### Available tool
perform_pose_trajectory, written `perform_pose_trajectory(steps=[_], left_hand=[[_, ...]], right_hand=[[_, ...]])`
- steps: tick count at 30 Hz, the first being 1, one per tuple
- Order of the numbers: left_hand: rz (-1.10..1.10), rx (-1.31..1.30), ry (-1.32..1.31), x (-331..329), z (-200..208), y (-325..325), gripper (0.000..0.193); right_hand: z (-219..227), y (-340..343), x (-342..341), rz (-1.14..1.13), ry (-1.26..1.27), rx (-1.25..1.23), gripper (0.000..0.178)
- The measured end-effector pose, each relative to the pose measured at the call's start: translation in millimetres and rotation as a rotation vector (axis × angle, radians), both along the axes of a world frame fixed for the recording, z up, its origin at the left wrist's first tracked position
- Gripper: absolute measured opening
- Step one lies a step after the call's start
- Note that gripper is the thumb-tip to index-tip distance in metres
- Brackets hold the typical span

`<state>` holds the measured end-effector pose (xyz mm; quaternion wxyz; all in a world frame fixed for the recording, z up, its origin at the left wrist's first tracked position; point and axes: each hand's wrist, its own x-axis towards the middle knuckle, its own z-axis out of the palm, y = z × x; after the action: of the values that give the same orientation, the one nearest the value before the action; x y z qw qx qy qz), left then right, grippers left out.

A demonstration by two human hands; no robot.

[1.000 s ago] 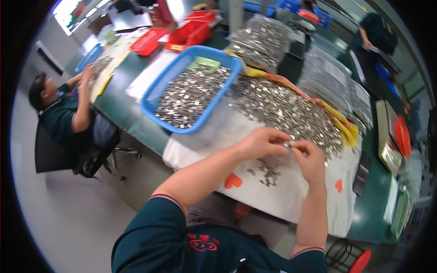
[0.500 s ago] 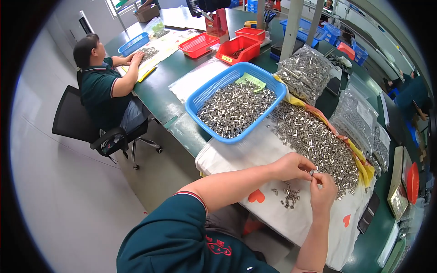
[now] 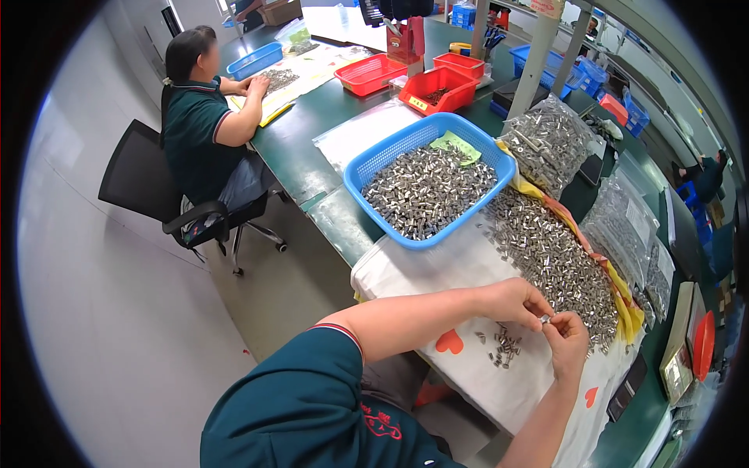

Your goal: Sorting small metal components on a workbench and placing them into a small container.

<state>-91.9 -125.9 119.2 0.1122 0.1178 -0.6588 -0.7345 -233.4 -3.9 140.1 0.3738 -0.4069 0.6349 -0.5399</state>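
My left hand (image 3: 515,303) and my right hand (image 3: 567,343) meet above a white cloth (image 3: 413,277) printed with hearts. Both are closed, their fingertips pinching one small silvery metal cylinder (image 3: 545,319) between them. Just beyond the hands spreads a wide pile of similar metal cylinders (image 3: 554,249). A smaller cluster of loose pieces (image 3: 505,349) lies on the cloth beneath my left wrist. To the far left of the pile, a blue perforated basket (image 3: 357,187) holds many more cylinders and a green paper slip (image 3: 459,147).
Clear bags of metal parts (image 3: 550,144) lie behind the pile, beside a yellow-and-red cloth edge (image 3: 601,261). Red bins (image 3: 441,92) stand farther back. A co-worker (image 3: 199,117) sits at the table's left side. A dark phone-like slab (image 3: 626,390) lies at the right.
The whole view has shifted slightly, so the table sits farther right in the picture. My hands stay together, fingertips still pinching a small metal cylinder.
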Motion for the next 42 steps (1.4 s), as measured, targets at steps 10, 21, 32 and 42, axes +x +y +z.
perform_pose_trajectory(steps=[10, 21, 32, 42], left_hand=[[-0.150, -0.187, -0.058, 3, 8, 10, 0.035], [-0.214, -0.243, -0.029, 4, 5, 9, 0.036], [-0.211, -0.236, -0.030, 3, 5, 10, 0.036], [-0.215, -0.244, -0.037, 3, 6, 10, 0.035]], right_hand=[[-13, 4, -22, -0.124, 1.028, 0.238, 0.009], [-12, -1, -17, -0.191, 1.114, 0.322, 0.007], [-10, -3, -15, -0.210, 1.092, 0.329, 0.009], [-19, -2, -20, -0.239, 1.110, 0.201, 0.006]])
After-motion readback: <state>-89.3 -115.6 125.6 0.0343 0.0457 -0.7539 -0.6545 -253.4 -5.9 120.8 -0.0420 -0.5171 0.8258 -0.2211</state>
